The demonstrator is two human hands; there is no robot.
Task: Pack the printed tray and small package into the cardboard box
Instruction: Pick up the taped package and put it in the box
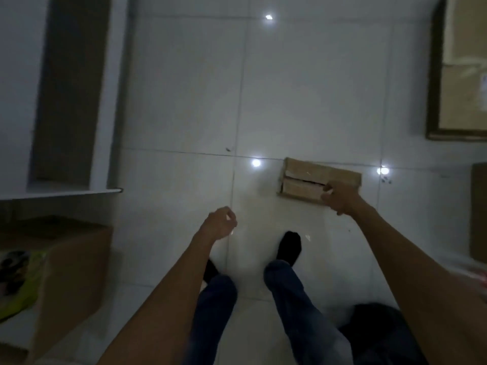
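A small flat cardboard box (pixel 305 177) with its top flaps partly apart is held above the white tiled floor, right of centre. My right hand (pixel 340 197) grips its near right edge. My left hand (pixel 220 223) hangs free over the floor to the left of it, fingers loosely curled and holding nothing. At the lower left stands a larger open cardboard box (pixel 76 259), with a printed yellow-green and black item (pixel 15 280) lying in it. The dim, blurred picture hides what that item is.
A white shelf unit (pixel 66 191) rises at the left above the larger box. More cardboard (pixel 466 75) lies at the top right and another box edge (pixel 478 212) at the right. My legs and dark socks (pixel 288 247) stand on the glossy floor.
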